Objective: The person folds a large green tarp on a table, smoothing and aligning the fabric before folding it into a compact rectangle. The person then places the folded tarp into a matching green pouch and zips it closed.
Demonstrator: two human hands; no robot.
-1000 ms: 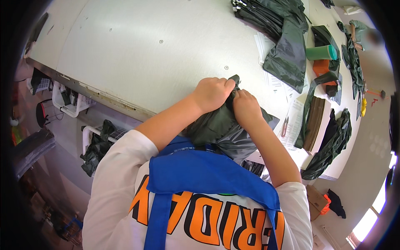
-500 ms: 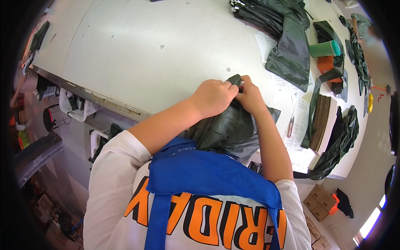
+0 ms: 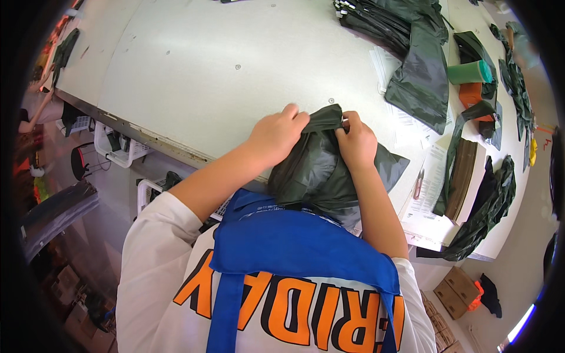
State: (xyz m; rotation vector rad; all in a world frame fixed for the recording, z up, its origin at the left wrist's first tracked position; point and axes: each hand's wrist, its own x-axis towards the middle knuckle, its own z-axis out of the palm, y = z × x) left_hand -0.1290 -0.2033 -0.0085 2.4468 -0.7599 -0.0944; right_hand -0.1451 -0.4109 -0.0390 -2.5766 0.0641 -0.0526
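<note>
A dark green, shiny fabric piece (image 3: 321,167) hangs bunched over the near table edge, against my blue apron (image 3: 300,235). My left hand (image 3: 279,135) is closed on the left end of its folded upper edge. At the right end of that edge, my right hand (image 3: 356,141) pinches the cloth between thumb and fingers. The edge is stretched as a band between the two hands, and a loose corner sticks out to the right of my right wrist. What kind of article the fabric belongs to cannot be made out.
The pale table (image 3: 194,76) spreads ahead. At the far right lie a stack of dark green fabric (image 3: 418,82), a green cup (image 3: 471,72), an orange box (image 3: 469,94), brown cardboard strips (image 3: 462,176) and papers with a small cutter (image 3: 418,185). White baskets (image 3: 120,154) stand below the left edge.
My hands have moved apart, the left one going left. The fabric's upper edge, bunched between them before, is now spread out.
</note>
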